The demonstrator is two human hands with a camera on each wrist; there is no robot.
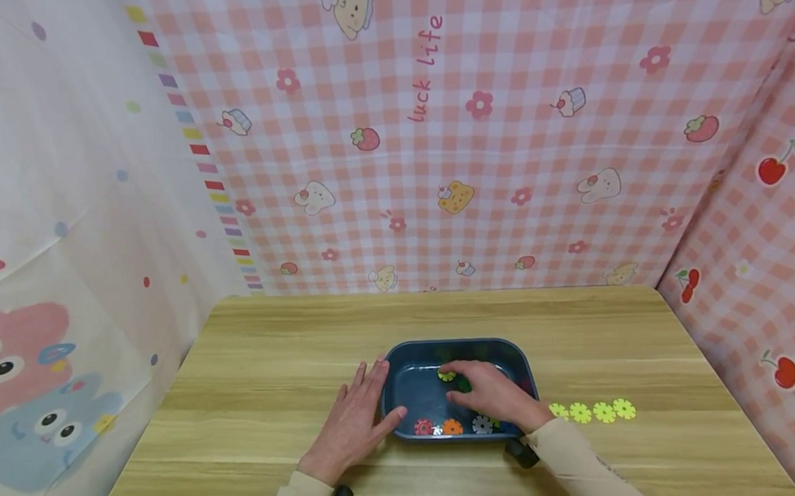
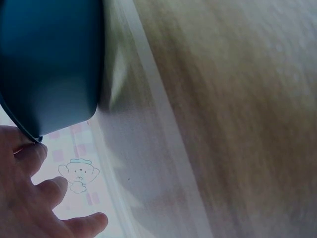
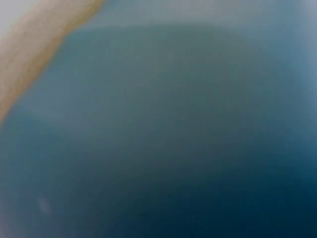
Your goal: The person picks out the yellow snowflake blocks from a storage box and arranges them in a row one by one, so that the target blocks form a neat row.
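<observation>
A dark blue tray point(image 1: 410, 395) stands on the table, holding small notched plastic discs. My left hand point(image 1: 355, 420) rests at the tray's left side with fingers spread, the thumb over the rim; the left wrist view shows the fingers point(image 2: 32, 158) at the rim of the tray point(image 2: 54, 64). My right hand point(image 1: 490, 392) reaches into the tray, thumb and index finger apart, fingertips touching a yellow-green disc point(image 1: 447, 376). Under that hand lies a green disc point(image 1: 465, 384). Along the tray's near side are a red disc point(image 1: 423, 427), an orange disc point(image 1: 453, 427) and a grey disc point(image 1: 481, 424).
To the right of the tray, several yellow-green discs point(image 1: 603, 412) lie in a row on the wooden table point(image 1: 276, 372). A pink checked cloth point(image 1: 394, 167) hangs behind the table. The right wrist view is blurred, mostly blue tray wall point(image 3: 173, 124).
</observation>
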